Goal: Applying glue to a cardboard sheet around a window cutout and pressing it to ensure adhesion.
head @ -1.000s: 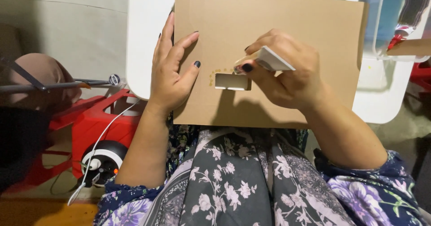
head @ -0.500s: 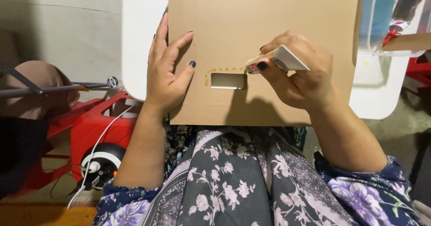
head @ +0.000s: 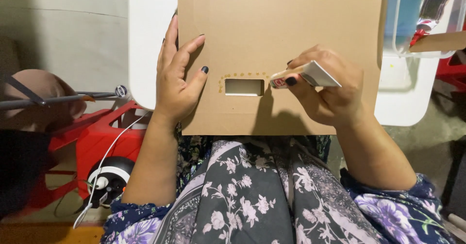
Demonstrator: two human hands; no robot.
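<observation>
My left hand point(head: 177, 86) lies spread flat on cardboard sheet point(head: 291, 25); right hand point(head: 327, 91) pinches glue tube point(head: 303, 75) beside window cutout point(head: 244, 87).

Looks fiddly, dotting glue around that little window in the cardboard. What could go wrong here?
The glue tube in the right hand is squeezed close to the rectangular cutout, so a dot could land too near the edge and ooze into the opening. The cardboard sheet hangs partly off the white table over the lap, steadied only by the left hand, so it might shift. A sleeve or finger could smear the wet glue dots.
</observation>
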